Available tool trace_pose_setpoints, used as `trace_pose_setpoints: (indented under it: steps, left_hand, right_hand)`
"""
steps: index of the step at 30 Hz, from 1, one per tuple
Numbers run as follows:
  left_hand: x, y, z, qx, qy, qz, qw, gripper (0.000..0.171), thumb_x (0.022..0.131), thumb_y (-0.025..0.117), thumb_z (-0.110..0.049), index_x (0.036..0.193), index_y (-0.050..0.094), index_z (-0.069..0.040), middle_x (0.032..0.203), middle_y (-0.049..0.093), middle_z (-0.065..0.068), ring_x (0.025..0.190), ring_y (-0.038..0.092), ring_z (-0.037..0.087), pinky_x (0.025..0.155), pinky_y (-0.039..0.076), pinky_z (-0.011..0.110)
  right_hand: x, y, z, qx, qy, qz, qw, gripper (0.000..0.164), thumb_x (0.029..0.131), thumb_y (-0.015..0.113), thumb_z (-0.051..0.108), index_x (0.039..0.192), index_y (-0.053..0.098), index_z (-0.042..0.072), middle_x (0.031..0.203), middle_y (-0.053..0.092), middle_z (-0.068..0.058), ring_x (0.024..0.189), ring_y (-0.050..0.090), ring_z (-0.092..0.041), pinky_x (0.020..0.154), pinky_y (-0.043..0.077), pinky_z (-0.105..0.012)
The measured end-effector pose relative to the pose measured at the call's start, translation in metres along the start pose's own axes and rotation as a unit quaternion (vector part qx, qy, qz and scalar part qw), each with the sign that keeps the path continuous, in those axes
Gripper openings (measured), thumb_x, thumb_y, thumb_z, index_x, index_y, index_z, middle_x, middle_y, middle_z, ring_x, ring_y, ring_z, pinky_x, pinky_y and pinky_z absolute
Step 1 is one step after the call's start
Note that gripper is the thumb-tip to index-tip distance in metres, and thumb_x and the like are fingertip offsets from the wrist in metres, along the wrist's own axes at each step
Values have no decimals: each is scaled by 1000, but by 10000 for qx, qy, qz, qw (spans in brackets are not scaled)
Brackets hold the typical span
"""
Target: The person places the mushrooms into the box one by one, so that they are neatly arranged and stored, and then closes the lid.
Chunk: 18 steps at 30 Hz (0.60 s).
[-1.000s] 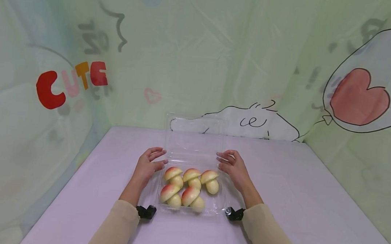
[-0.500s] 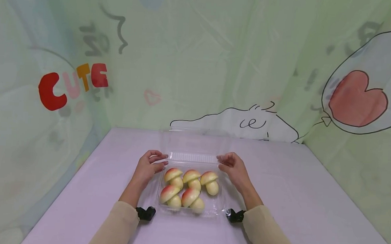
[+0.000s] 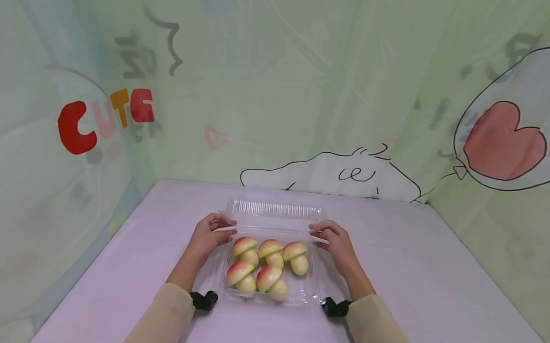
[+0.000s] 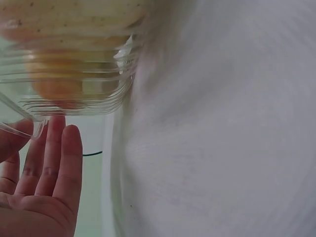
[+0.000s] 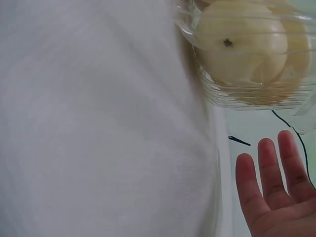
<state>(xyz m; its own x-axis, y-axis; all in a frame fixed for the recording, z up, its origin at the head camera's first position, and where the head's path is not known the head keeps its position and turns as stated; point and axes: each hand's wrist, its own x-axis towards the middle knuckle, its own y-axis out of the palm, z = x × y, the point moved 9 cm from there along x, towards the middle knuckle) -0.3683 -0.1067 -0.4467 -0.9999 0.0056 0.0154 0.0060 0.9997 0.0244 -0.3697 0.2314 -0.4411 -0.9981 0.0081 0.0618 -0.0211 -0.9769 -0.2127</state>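
Note:
A clear plastic clamshell box [image 3: 299,290] stands on the table, its transparent lid [image 3: 275,209] tilted back beyond the hinge. Inside lie several mushroom-shaped pieces [image 3: 268,277] with yellow caps blushed red and pale stems. At the left end of the hinge is my left hand [image 3: 209,235]; its thumb and fairly straight fingers [image 4: 72,148] meet the plastic edge in the left wrist view. My right hand [image 3: 334,240] is at the right end, fingertips by the lid's edge. In the right wrist view its straight fingers [image 5: 267,170] appear apart from the box.
A pale lilac cloth covers the table [image 3: 391,258]. Printed green curtains [image 3: 278,90] enclose it at the back and both sides. Black wrist cameras [image 3: 335,307] sit at the cuffs, close to the box's front corners.
The lid has swung backward and down from nearly upright, and its ribbed side now shows at the far end. My right hand has shifted slightly right; the left has barely moved.

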Motion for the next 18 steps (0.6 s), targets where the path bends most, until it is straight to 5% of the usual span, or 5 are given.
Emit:
trace_pose_setpoints:
  steps: [7,12,18]
  left_hand:
    - [-1,-4,6,79,-305,-71,9995,27,93,68,8,117,57,1,123,66,25,93,75,21,89,62,43]
    - [-3,-8,9,215,-468,-100,9986,25,97,62,-1,122,62,0,125,65,20,92,70,18,83,63,36]
    - [-9,-13,14,359,-661,49,9972,31,105,55,-24,127,66,-6,128,66,16,97,69,19,78,61,32]
  right_hand:
    - [-5,0,0,410,138,82,9990,27,110,38,16,104,57,-1,121,65,-14,109,68,-21,91,60,-37]
    - [-9,-3,1,257,140,63,9996,26,107,45,16,110,61,-5,113,63,-9,104,61,-18,86,57,-30]
    - [-11,-4,-2,-222,299,85,9993,27,105,48,16,119,61,-3,128,60,-11,118,54,-22,88,46,-31]
